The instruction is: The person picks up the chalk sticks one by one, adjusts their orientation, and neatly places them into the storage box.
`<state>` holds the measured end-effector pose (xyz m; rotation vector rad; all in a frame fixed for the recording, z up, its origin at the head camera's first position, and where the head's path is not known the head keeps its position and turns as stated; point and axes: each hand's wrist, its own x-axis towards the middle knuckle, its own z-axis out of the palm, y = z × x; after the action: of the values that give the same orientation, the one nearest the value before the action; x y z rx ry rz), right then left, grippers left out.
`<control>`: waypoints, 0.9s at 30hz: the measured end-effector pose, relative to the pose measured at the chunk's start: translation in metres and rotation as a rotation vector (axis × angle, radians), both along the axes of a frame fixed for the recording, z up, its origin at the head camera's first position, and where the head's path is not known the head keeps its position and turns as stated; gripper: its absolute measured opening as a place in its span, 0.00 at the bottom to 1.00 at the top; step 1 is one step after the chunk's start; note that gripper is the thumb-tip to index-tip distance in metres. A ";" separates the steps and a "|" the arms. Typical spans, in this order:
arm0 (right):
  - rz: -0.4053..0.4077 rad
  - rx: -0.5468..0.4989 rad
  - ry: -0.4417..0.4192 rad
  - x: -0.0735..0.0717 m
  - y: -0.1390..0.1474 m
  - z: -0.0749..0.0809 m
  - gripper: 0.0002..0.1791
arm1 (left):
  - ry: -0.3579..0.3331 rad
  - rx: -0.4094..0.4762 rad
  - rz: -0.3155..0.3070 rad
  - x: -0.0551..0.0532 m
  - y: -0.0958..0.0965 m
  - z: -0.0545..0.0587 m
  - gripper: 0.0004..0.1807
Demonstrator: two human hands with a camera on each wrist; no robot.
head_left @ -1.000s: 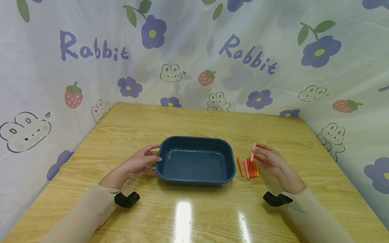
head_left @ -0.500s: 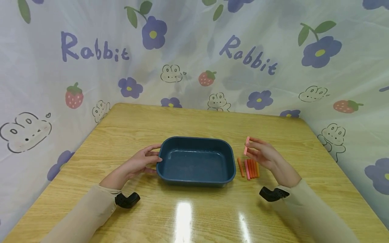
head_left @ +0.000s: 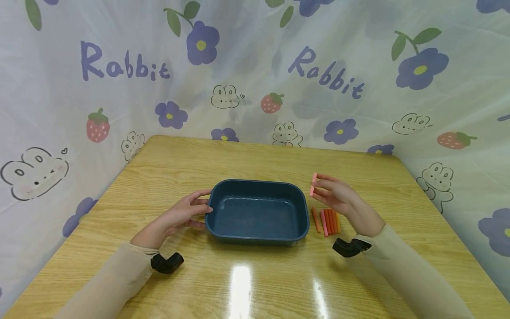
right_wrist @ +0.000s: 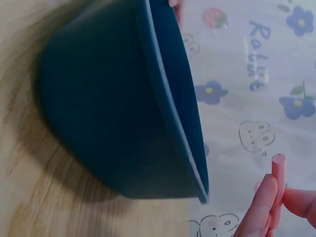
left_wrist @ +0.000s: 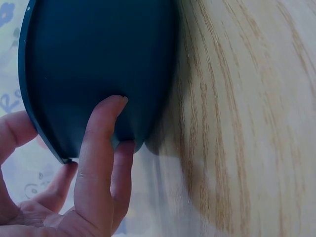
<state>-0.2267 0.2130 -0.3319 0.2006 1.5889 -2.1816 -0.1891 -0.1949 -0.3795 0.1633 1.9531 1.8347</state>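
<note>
A deep dark-blue basin (head_left: 255,217) with rounded corners stands on the table. My left hand (head_left: 186,212) holds its left side, with fingertips on the rim and, in the left wrist view, on the outer wall (left_wrist: 98,59). Between the thumb and fingers of my right hand (head_left: 336,192) is a pink stick (right_wrist: 278,173), round and matte like chalk. That hand is raised just beyond the basin's right rim. Several similar sticks (head_left: 330,221) in pink, red and orange lie side by side below it, and one orange stick (head_left: 316,220) lies apart, nearer the basin.
The wooden table (head_left: 255,279) extends around the basin, with glare spots at its front. A white curtain (head_left: 247,53) printed with rabbits, flowers and strawberries hangs behind and at both sides. Each wrist carries a black camera mount (head_left: 167,262).
My right hand has lifted the pink stick away from the row and moved left and farther back, toward the basin. My left hand and the basin have stayed in place.
</note>
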 end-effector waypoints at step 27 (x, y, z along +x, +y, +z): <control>0.040 -0.019 -0.054 -0.018 -0.039 0.007 0.32 | -0.016 0.002 0.013 -0.001 0.001 -0.001 0.37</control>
<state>-0.2446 0.1737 -0.3245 0.2185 1.5291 -2.1418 -0.1905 -0.1939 -0.3809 0.1368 1.9460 1.8404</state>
